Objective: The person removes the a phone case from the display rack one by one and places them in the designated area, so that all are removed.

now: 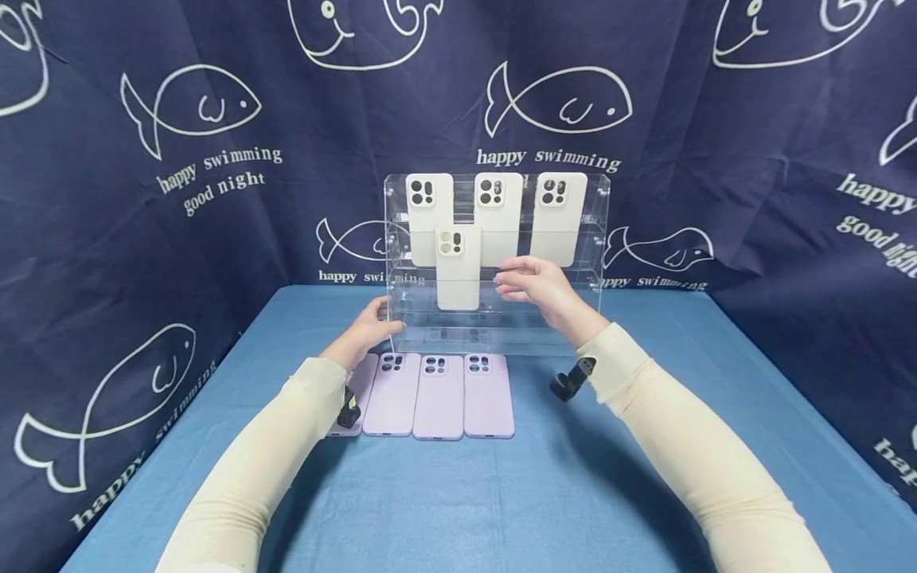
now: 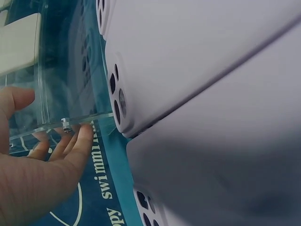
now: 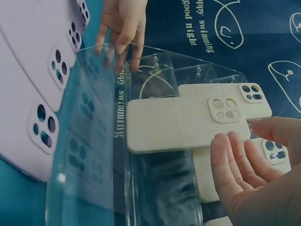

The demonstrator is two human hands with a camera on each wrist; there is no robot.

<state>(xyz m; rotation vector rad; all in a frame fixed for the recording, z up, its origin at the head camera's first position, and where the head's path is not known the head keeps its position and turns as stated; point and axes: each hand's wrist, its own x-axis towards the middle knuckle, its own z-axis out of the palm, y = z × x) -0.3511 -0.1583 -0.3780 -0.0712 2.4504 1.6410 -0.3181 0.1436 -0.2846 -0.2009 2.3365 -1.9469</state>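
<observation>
A clear acrylic display stand (image 1: 501,338) rises in tiers. In its back tier stand three white phone cases (image 1: 562,223) with camera cutouts; a fourth white phone case (image 1: 458,278) leans one tier lower, left of the middle. My right hand (image 1: 540,290) hovers just right of this lower case, fingers loosely bent and holding nothing. In the right wrist view, the fingertips (image 3: 221,139) overlap the case's camera end. My left hand (image 1: 368,326) holds the stand's left side panel, thumb (image 2: 21,97) on the inner side and fingers outside.
Several lilac phone cases (image 1: 438,406) lie in a row on the blue cloth (image 1: 466,501) before the stand, the leftmost partly hidden by my left wrist. Navy fabric (image 1: 430,111) with fish drawings hangs close behind and at both sides.
</observation>
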